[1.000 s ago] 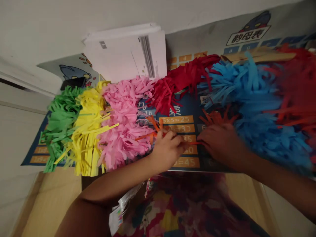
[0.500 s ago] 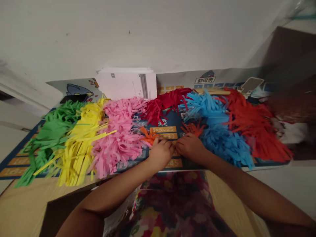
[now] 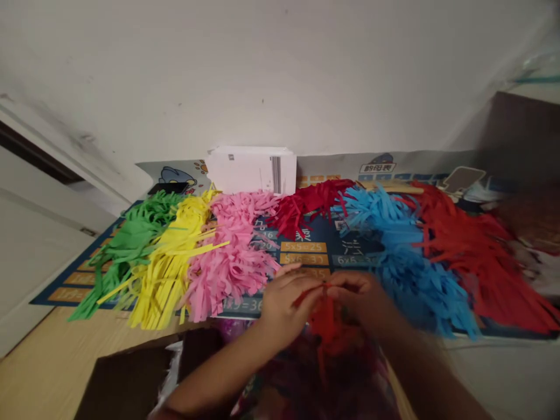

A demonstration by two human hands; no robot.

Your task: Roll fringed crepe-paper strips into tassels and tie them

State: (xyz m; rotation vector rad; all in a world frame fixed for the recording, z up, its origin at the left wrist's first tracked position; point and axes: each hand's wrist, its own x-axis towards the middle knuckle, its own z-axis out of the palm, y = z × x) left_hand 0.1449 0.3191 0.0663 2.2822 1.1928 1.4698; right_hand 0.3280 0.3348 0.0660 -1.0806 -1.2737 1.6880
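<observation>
An orange-red paper tassel [image 3: 327, 328] hangs between my hands over the table's front edge, its fringe pointing down. My left hand [image 3: 283, 303] is closed on its upper left part, with the thumb and fingers pinching the paper. On the other side, my right hand [image 3: 362, 296] pinches its top with thumb and forefinger. To the left of my hands lies pink fringed paper [image 3: 231, 256]. Blue fringed paper [image 3: 405, 251] spreads out just right of my right hand. The lower fringe is dark and blurred against the clothing.
Yellow [image 3: 175, 256] and green fringed paper [image 3: 126, 245] lie at left, dark red fringe [image 3: 308, 201] at the back, red fringe [image 3: 481, 262] at right. A white labelled packet [image 3: 249, 169] leans against the wall. A dark open box [image 3: 131, 373] stands below the table edge.
Both hands have lifted off the mat and come toward me, bringing the orange tassel with them. Its strips now hang down instead of lying on the mat. The view has shifted.
</observation>
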